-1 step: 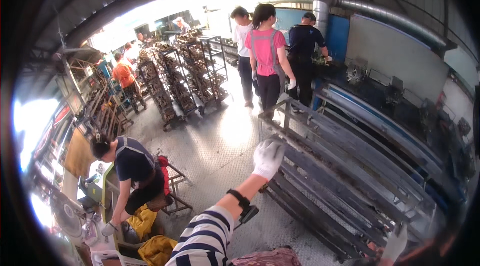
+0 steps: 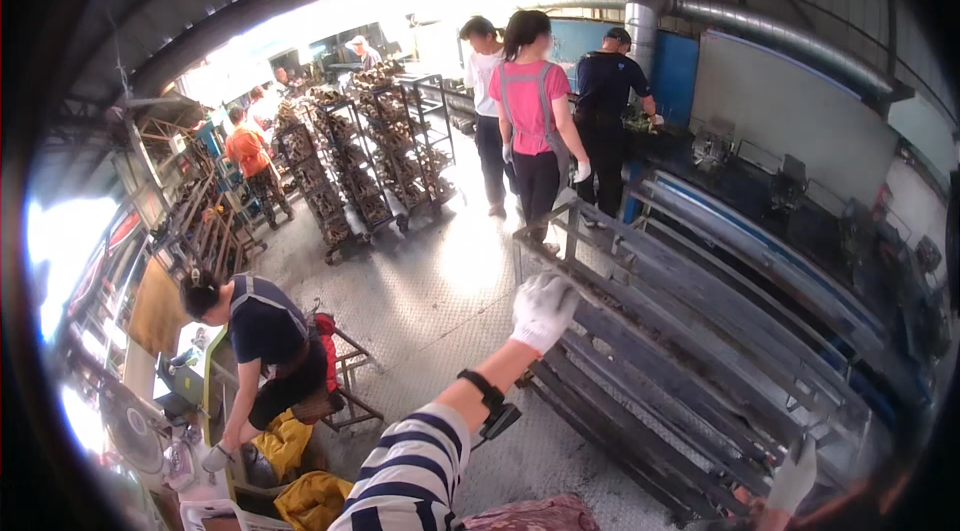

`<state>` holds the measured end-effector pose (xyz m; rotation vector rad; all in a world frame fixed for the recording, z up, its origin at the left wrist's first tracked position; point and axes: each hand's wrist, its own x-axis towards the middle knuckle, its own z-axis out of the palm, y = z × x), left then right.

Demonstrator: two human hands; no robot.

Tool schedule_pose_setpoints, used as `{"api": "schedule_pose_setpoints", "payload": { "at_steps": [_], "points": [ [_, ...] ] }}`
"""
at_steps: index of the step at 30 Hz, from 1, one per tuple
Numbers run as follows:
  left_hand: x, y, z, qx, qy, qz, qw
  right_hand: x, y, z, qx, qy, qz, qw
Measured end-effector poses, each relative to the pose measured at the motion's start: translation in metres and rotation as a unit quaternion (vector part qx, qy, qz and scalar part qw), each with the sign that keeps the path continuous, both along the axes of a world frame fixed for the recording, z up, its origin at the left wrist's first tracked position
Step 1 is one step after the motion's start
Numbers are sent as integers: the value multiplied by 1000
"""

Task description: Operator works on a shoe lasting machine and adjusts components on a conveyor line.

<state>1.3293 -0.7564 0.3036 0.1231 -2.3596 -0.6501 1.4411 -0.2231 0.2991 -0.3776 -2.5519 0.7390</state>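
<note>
My left hand [image 2: 546, 312], in a white knit glove, rests on the left end of a long dark metal rack [image 2: 680, 331]. Its fingers curl over the rack's edge bar and are closed on it. A black-strapped watch is on that wrist, below a striped sleeve. At the lower right my right hand [image 2: 793, 477], also in a white glove, is against the near right end of the same rack. It is blurred near the picture's rim, and its finger grip is not clear. The rack has several parallel grey bars running from upper left to lower right.
A person in a dark shirt [image 2: 270, 331] sits bent over at the left, near yellow cloth [image 2: 312, 499]. Tall wheeled racks [image 2: 365, 161] loaded with parts stand farther back. Beyond the rack are a person in pink [image 2: 530, 106], others, and a long dark workbench [image 2: 770, 191].
My left hand and the rack's left end have shifted very slightly in the picture. The hand stays on the rack; the right hand looks nearly the same.
</note>
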Motion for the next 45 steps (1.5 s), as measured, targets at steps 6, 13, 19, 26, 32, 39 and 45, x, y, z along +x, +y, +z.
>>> {"api": "schedule_pose_setpoints", "payload": {
  "at_steps": [6, 13, 19, 26, 32, 39, 45],
  "points": [
    [-87, 30, -27, -124, -178, -99, 971, -119, -21, -32, 163, 24, 36, 986],
    [-131, 46, -16, -265, -332, -144, 894, -157, -23, -67, 175, -102, 90, 975],
    [-187, 37, -53, -245, -465, -128, 841, -170, -33, -55, 155, -236, 68, 957],
    [-200, 44, -34, -272, -532, -159, 785, -177, -27, -64, 157, -261, 57, 951],
    [-198, 43, -16, -180, -565, -189, 783, -184, -26, -64, 161, -286, 22, 944],
    [-199, 40, -12, -164, -576, -186, 779, -190, -28, -64, 139, -317, 16, 938],
    [-206, 38, -28, -128, -577, -157, 791, -192, -23, -70, 139, -314, 15, 939]
  ]
}}
